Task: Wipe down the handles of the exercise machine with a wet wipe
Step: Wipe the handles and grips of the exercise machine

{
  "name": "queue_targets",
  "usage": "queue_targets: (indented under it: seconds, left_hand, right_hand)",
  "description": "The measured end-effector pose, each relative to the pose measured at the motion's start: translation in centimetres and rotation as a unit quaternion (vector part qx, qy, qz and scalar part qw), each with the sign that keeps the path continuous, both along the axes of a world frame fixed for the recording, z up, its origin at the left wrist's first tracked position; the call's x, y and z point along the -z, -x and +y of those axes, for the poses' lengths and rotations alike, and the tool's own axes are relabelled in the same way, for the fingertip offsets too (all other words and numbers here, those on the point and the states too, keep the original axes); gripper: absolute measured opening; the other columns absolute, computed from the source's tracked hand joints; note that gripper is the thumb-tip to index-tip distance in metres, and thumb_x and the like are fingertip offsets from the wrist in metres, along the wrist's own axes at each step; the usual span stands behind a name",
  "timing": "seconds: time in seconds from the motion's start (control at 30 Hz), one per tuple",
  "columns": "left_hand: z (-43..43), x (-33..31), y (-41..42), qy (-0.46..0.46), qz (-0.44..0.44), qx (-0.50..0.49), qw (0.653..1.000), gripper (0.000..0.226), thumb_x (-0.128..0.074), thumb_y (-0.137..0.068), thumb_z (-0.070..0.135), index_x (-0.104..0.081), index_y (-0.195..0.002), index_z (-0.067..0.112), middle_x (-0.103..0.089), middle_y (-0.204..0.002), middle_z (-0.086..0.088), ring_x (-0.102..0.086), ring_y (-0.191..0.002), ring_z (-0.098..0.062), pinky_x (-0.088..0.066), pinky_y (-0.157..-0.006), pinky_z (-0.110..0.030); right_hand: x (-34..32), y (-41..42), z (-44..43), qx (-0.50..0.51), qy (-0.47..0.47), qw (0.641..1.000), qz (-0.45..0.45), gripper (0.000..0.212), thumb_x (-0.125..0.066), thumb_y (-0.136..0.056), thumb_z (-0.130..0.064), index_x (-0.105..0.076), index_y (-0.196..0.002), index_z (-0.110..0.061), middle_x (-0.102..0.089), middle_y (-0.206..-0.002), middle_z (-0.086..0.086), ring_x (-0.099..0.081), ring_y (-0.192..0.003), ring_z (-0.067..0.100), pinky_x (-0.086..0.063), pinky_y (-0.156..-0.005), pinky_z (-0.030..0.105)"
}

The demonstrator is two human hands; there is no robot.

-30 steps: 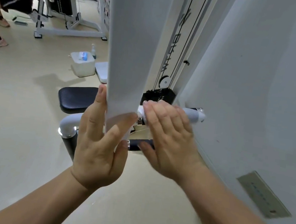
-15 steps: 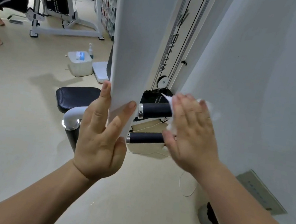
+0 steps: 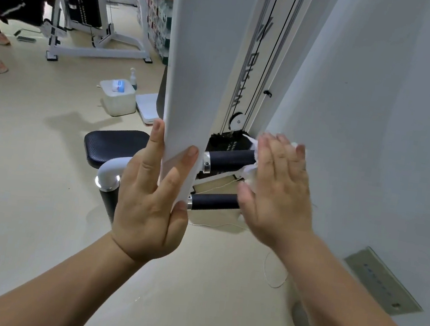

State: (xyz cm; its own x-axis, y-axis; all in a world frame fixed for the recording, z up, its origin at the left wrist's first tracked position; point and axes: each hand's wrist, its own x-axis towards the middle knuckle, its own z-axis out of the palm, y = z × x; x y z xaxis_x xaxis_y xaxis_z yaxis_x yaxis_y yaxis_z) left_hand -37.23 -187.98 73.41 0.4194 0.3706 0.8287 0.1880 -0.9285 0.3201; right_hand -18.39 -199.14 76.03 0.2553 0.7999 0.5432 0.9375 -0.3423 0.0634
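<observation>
The right hand [image 3: 277,187], fingers spread flat, presses a crumpled wet wipe [image 3: 249,171] against the outer ends of the two black handles [image 3: 229,159] while the left hand [image 3: 148,203] grips the machine's white upright [image 3: 195,78], so wiping looks underway, with the black handle [image 3: 108,203] by the seat pad seemingly left.

Wall [image 3: 378,116] crowds frame right of handles [image 3: 225,158]; white column [image 3: 202,65] blocks centre; floor [image 3: 28,179] lower left open.
</observation>
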Motion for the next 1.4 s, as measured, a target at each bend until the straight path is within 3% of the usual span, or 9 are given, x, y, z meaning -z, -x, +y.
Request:
queue_targets:
  seconds: [0.17, 0.27, 0.5, 0.73, 0.83, 1.0, 1.13, 1.3, 1.4]
  left_hand:
    - [-0.9, -0.1, -0.2, 0.013, -0.019, -0.020, 1.000, 0.065, -0.045, -0.080, 0.015, -0.038, -0.144, 0.005, -0.019, -0.155, -0.035, -0.014, -0.152, -0.011, -0.024, -0.116, -0.034]
    - [-0.5, -0.1, 0.3, 0.009, 0.007, -0.016, 1.000, 0.067, -0.045, -0.079, 0.016, -0.037, -0.145, 0.003, -0.018, -0.155, -0.036, -0.011, -0.152, -0.011, -0.022, -0.117, -0.033]
    - [-1.0, -0.1, 0.2, 0.009, 0.021, -0.027, 0.999, 0.077, -0.046, -0.073, 0.014, -0.032, -0.148, 0.003, -0.012, -0.157, -0.034, -0.010, -0.152, -0.013, -0.018, -0.118, -0.032]
    - [-1.1, 0.1, 0.8, 0.015, 0.027, -0.020, 0.999, 0.075, -0.044, -0.075, 0.015, -0.034, -0.149, 0.000, -0.012, -0.158, -0.033, -0.020, -0.152, -0.024, -0.022, -0.118, -0.036]
    - [-0.9, 0.0, 1.0, 0.007, 0.036, -0.020, 0.999, 0.078, -0.046, -0.073, 0.015, -0.034, -0.149, 0.000, -0.013, -0.159, -0.031, -0.028, -0.147, -0.033, -0.020, -0.118, -0.033]
    - [-1.1, 0.1, 1.1, 0.032, 0.040, -0.016, 0.999, 0.082, -0.046, -0.073, 0.024, -0.027, -0.152, 0.008, -0.011, -0.161, -0.027, -0.021, -0.150, -0.024, -0.022, -0.117, -0.032]
    - [-1.4, 0.0, 1.1, 0.043, 0.026, -0.001, 0.999, 0.074, -0.042, -0.082, 0.028, -0.027, -0.151, 0.007, -0.010, -0.161, -0.026, -0.016, -0.154, -0.022, -0.018, -0.119, -0.030]
    - [-2.1, -0.3, 1.3, 0.076, 0.065, -0.014, 0.995, 0.078, -0.041, -0.083, 0.029, -0.025, -0.156, 0.007, -0.003, -0.166, -0.022, -0.003, -0.157, -0.022, -0.021, -0.121, -0.042]
    - [-3.1, -0.6, 1.2, 0.065, 0.070, -0.068, 0.993, 0.078, -0.047, -0.084, 0.029, -0.024, -0.156, 0.013, -0.004, -0.167, -0.020, -0.013, -0.154, -0.039, -0.030, -0.115, -0.063]
  right_hand:
    - [1.2, 7.2, 2.5, -0.073, 0.014, 0.995, 0.074, 0.076, -0.033, -0.096, -0.044, -0.023, -0.158, -0.002, -0.022, -0.167, 0.017, -0.011, -0.157, 0.033, -0.003, -0.127, 0.050]
    - [0.7, 4.4, 1.4, -0.123, 0.034, 0.992, 0.000, 0.076, -0.044, -0.095, -0.042, -0.027, -0.157, -0.001, -0.028, -0.165, 0.015, -0.020, -0.155, 0.031, -0.008, -0.128, 0.048]
    - [0.2, 2.6, 0.9, 0.054, -0.044, 0.996, 0.058, 0.079, -0.038, -0.087, -0.035, -0.026, -0.156, 0.002, -0.028, -0.164, 0.019, -0.016, -0.155, 0.034, 0.006, -0.127, 0.045]
    - [1.1, 5.3, 1.2, -0.117, 0.021, 0.993, 0.011, 0.074, -0.048, -0.092, -0.031, -0.028, -0.157, -0.002, -0.029, -0.164, 0.015, -0.022, -0.155, 0.031, -0.014, -0.126, 0.051]
    - [0.7, 1.0, -0.2, -0.044, -0.002, 0.999, -0.023, 0.077, -0.051, -0.084, -0.024, -0.032, -0.154, 0.002, -0.036, -0.160, 0.018, -0.030, -0.151, 0.033, -0.014, -0.126, 0.052]
    - [0.6, 4.3, 1.8, 0.097, -0.083, 0.986, 0.105, 0.080, -0.047, -0.078, -0.022, -0.031, -0.154, -0.001, -0.028, -0.164, 0.014, -0.014, -0.156, 0.031, 0.001, -0.128, 0.049]
    - [1.7, 8.5, 2.7, -0.045, -0.027, 0.996, 0.074, 0.071, -0.037, -0.094, -0.033, -0.026, -0.158, -0.006, -0.023, -0.167, 0.013, -0.009, -0.158, 0.029, 0.000, -0.128, 0.049]
    - [1.5, 3.3, 1.2, -0.088, -0.042, 0.995, -0.023, 0.073, -0.047, -0.091, -0.028, -0.029, -0.157, -0.003, -0.030, -0.164, 0.015, -0.023, -0.155, 0.029, -0.006, -0.128, 0.046]
    - [1.6, 1.2, 0.7, -0.080, -0.077, 0.994, -0.016, 0.077, -0.049, -0.087, -0.028, -0.029, -0.156, -0.002, -0.032, -0.163, 0.016, -0.025, -0.153, 0.031, -0.004, -0.128, 0.046]
